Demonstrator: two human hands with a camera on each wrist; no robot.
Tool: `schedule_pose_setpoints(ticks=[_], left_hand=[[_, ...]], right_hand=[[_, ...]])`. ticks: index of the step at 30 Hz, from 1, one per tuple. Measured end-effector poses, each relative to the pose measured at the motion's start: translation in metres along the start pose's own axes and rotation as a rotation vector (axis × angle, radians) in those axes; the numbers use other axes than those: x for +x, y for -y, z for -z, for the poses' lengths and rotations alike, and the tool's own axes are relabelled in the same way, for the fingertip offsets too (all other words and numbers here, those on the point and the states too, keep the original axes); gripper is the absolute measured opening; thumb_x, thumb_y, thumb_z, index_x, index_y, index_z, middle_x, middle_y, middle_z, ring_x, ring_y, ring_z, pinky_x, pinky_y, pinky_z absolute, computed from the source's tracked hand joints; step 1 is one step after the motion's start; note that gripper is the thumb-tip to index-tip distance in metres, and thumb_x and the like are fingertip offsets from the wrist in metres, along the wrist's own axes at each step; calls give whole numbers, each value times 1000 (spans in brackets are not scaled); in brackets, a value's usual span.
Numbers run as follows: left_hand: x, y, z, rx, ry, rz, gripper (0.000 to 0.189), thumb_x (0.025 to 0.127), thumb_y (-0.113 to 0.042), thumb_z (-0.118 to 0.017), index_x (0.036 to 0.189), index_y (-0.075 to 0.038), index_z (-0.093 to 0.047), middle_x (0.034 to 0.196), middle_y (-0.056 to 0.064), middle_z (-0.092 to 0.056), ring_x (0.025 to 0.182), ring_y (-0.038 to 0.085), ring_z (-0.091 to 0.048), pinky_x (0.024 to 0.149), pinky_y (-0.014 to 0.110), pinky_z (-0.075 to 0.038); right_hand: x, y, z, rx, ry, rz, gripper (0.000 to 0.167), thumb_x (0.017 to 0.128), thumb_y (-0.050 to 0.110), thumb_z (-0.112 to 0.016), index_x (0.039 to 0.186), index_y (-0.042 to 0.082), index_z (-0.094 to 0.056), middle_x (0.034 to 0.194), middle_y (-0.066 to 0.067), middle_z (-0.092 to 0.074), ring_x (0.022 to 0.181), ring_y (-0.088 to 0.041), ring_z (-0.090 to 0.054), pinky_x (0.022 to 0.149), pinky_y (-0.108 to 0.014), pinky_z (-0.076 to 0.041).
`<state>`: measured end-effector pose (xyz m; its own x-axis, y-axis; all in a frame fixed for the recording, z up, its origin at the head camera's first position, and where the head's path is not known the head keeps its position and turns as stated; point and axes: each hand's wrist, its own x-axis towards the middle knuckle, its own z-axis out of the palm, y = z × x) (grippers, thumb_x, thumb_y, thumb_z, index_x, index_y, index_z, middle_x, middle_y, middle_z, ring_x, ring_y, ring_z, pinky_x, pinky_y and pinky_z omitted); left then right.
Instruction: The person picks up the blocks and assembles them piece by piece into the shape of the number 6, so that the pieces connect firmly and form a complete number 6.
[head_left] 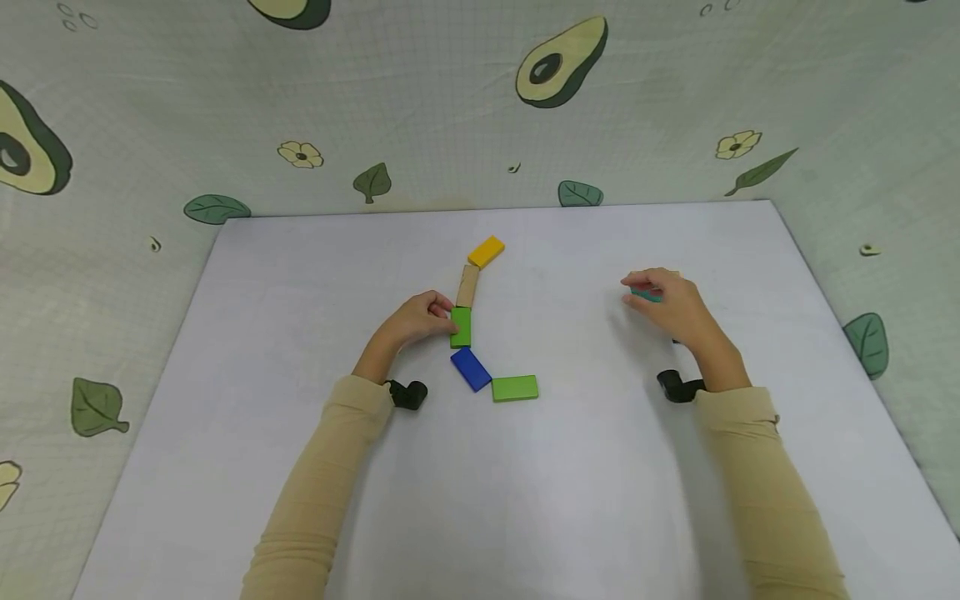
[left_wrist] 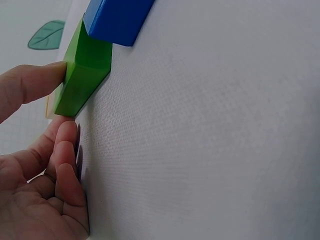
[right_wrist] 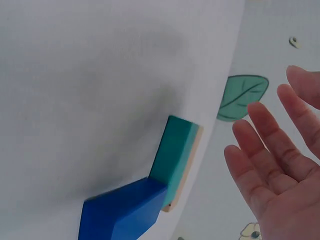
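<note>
My left hand [head_left: 416, 321] pinches a green block [head_left: 461, 327] at its left side, thumb against it and a fingertip at its end. That block stands in a curved row: a yellow block [head_left: 487, 251] at the far end, a plain wooden block [head_left: 467, 286], the green one, a blue block [head_left: 471, 369], then a lighter green block [head_left: 515, 388] nearest me. My right hand [head_left: 667, 304], its fingers apart, hovers over a teal block [right_wrist: 172, 155]. Beside the teal block is another blue block [right_wrist: 122, 210], mostly hidden by the hand in the head view.
A wood-coloured piece [right_wrist: 186, 177] shows behind the teal block. Everything lies on a white table [head_left: 570, 492], whose far edge meets a cloth [head_left: 450, 100] printed with avocados and leaves. Black wrist cameras [head_left: 408, 395] sit at both wrists.
</note>
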<state>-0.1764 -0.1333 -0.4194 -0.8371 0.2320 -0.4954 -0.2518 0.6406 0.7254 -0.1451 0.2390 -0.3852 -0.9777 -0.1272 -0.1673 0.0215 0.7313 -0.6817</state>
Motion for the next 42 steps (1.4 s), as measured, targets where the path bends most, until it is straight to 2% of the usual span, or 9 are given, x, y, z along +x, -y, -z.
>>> schedule_pose_setpoints(ticks=[5,12,18,23,29,37,42], left_hand=[[0,2,1,1,-2,-7,41,79,-15,-71,114,-4,-53,89,4,-47,82,17,-44,72,25,-36],[2,4,1,-3,2,-21,41,79,-15,-71,114,-4,-53,88,3,-47,81,16,-44,72,25,-36],[3,4,0,-3,-3,-12,40,79,-15,-71,113,-5,-53,87,3,-46,81,17,-43,71,25,-36],[3,3,0,-1,3,-9,40,79,-15,-71,113,-5,-53,87,3,-46,81,17,-43,71,25,-35],[3,3,0,-1,6,-15,40,79,-15,-71,113,-5,-53,87,3,-46,80,16,-43,72,25,-36],[4,3,1,-8,7,-16,40,78,-15,-71,113,-5,-53,88,3,-46,81,17,-43,73,26,-35],[3,3,1,-2,10,-18,40,79,-15,-71,113,-5,-53,87,2,-46,81,16,-43,73,26,-35]], right_hand=[[11,-13,10,-16,-31,-32,36,94,24,-54,122,1,-54,126,-21,-49,118,-39,-44,98,-53,-35],[26,-22,20,-40,-22,-84,37,96,20,-49,126,-1,-50,132,-26,-42,121,-43,-39,98,-59,-33],[36,-28,25,-95,35,-135,38,95,16,-49,129,-1,-48,133,-29,-40,121,-44,-37,100,-60,-31],[42,-36,27,-131,79,-162,39,96,19,-47,130,-2,-47,131,-30,-39,119,-44,-35,100,-60,-30],[48,-44,29,-168,107,-160,40,96,17,-46,131,-2,-47,131,-31,-39,119,-45,-35,101,-61,-28],[54,-45,30,-216,171,-137,36,96,6,-40,129,-5,-48,135,-31,-31,122,-49,-31,102,-62,-25],[56,-45,30,-253,185,-130,34,97,5,-37,127,-7,-49,132,-32,-32,118,-47,-32,101,-62,-25]])
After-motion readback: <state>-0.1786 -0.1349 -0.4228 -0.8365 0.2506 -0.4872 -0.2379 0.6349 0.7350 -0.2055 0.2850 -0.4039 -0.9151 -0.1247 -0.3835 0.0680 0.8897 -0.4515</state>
